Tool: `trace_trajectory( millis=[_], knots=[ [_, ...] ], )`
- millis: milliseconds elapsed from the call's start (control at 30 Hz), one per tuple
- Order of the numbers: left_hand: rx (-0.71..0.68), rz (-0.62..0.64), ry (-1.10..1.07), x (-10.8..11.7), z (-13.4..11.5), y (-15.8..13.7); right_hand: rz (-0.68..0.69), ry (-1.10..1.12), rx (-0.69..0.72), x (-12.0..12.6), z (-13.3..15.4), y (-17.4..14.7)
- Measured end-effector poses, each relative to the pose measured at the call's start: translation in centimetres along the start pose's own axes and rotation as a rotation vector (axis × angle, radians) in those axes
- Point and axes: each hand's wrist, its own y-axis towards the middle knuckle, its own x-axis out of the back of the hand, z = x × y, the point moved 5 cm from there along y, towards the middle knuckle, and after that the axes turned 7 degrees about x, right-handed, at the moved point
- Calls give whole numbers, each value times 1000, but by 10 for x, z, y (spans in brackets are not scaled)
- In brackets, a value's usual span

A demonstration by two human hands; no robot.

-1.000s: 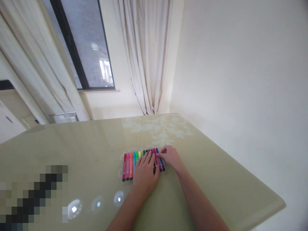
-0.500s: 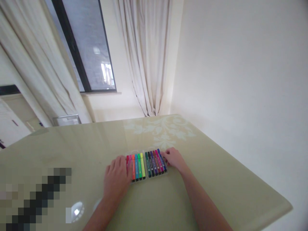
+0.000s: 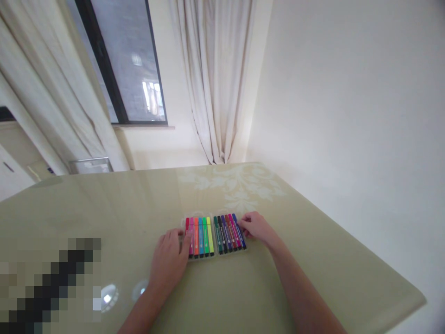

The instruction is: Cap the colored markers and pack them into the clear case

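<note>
A clear plastic marker case (image 3: 216, 249) lies opened flat on the table. Its left half holds several bright markers (image 3: 201, 237), from red and pink through orange, blue and green to yellow. Darker markers (image 3: 227, 235), among them green, black, purple, brown, magenta and blue, fill the right half. My left hand (image 3: 169, 257) grips the case's left edge, its thumb beside the red and pink markers. At the right edge, by the outermost blue marker, my right hand (image 3: 257, 226) pinches the case with bent fingers; its exact fingertip contact is partly hidden.
The smooth greenish table (image 3: 222, 297) has a pale floral pattern near its far right corner. A white wall (image 3: 347, 116) runs along its right side. Beyond the far edge are curtains (image 3: 215, 83) and a window (image 3: 128, 60). A blurred-out dark patch covers the lower left.
Both hands and the case sit slightly farther right in the view, which has shifted a little. More of the red marker shows beside my left hand. Both hands remain at the case's edges.
</note>
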Motion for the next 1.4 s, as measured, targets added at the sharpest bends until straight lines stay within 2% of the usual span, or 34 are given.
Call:
trace_trajectory(
  millis=[133,400,500,600,700,867,1000,1100,1233,1300,1400],
  knots=[
    [59,55,-128,0,2,1,-40,-64,19,1,-1,0],
    [70,29,-145,-2,5,2,-45,-128,58,1,1,-2],
    [122,56,-207,-1,8,3,-57,-137,47,2,3,-3],
    [182,114,-342,0,8,3,-49,-66,39,0,6,-4],
    [183,146,-505,1,2,1,-90,85,73,-2,16,-6],
    [141,183,-666,2,-15,-7,-171,375,210,-19,49,-14],
    [9,172,-669,3,-23,-13,-68,528,356,-51,77,-30],
    [-87,122,-575,2,-24,-16,4,442,488,-70,91,-43],
    [-68,54,-436,3,-21,-14,-2,303,584,-76,96,-53],
    [-67,34,-407,4,-21,-13,-56,232,651,-72,98,-56],
    [-65,-19,-378,8,-20,-14,-215,74,816,-64,104,-63]
  ],
)
